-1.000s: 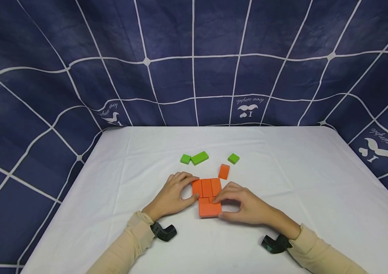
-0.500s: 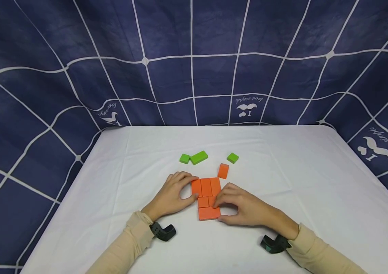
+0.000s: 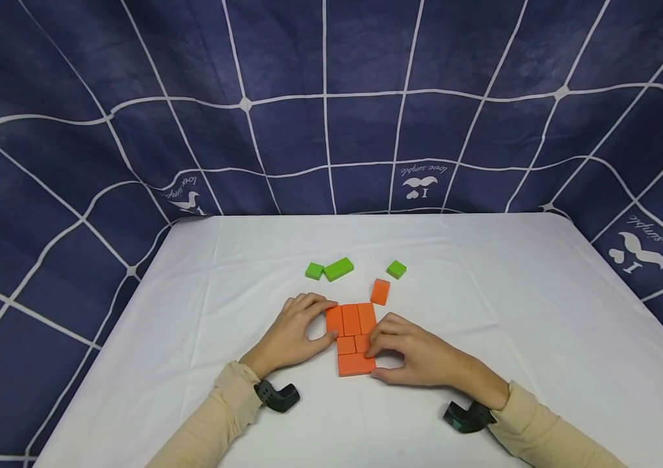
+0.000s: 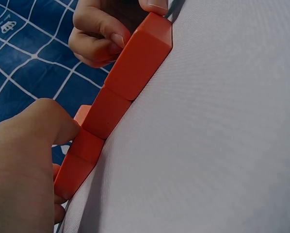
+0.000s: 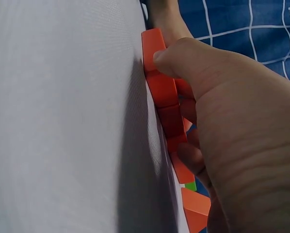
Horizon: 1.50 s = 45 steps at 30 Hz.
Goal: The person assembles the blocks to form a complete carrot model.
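Orange blocks lie joined in a flat group on the white cloth. Its far row has a left block [image 3: 333, 319], a middle block [image 3: 351, 320] and a right block [image 3: 367, 318]. Two small blocks, one at the left [image 3: 346, 345], form the row below, and a long front block [image 3: 355, 365] lies nearest me. My left hand [image 3: 289, 338] pinches the left block, thumb at its near corner and fingers at its far end. My right hand [image 3: 419, 354] holds the front block's right end, the thumb [image 5: 171, 58] on its near side; its fingers partly hide the right small block.
Beyond the group lies a loose orange block [image 3: 380, 292]. Farther back are a small green block [image 3: 314, 271] beside a longer green block [image 3: 339, 269], and another small green block [image 3: 396, 269] at the right. A blue checked curtain [image 3: 361, 130] stands behind the table.
The long front block has come slightly toward me with my right hand; the small blocks it partly covered now show. My left hand stays in place. The whole view shifts slightly.
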Each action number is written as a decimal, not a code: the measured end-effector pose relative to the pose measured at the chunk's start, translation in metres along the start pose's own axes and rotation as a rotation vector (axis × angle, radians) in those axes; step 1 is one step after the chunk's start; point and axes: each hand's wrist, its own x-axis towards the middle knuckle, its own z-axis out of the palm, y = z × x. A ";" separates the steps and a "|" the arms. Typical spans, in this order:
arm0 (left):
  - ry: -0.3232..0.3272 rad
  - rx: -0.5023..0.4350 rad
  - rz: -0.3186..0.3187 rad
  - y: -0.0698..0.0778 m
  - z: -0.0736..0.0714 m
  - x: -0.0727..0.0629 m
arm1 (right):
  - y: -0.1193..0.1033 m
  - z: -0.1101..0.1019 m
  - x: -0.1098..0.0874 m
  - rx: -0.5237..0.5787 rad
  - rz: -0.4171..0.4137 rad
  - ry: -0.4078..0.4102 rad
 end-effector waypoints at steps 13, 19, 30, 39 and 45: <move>-0.015 -0.002 -0.018 -0.001 0.000 -0.001 | -0.002 -0.003 0.001 0.010 0.016 -0.027; -0.009 -0.005 -0.003 -0.002 0.001 -0.001 | 0.002 -0.007 0.002 0.036 0.029 0.020; -0.005 -0.010 -0.005 -0.001 0.000 -0.001 | 0.028 -0.022 0.010 -0.022 0.185 0.171; -0.025 -0.003 -0.028 0.000 0.000 -0.001 | 0.048 -0.025 0.020 -0.079 0.262 0.207; -0.023 -0.001 -0.019 0.000 0.000 -0.002 | 0.056 -0.023 0.020 -0.064 0.317 0.135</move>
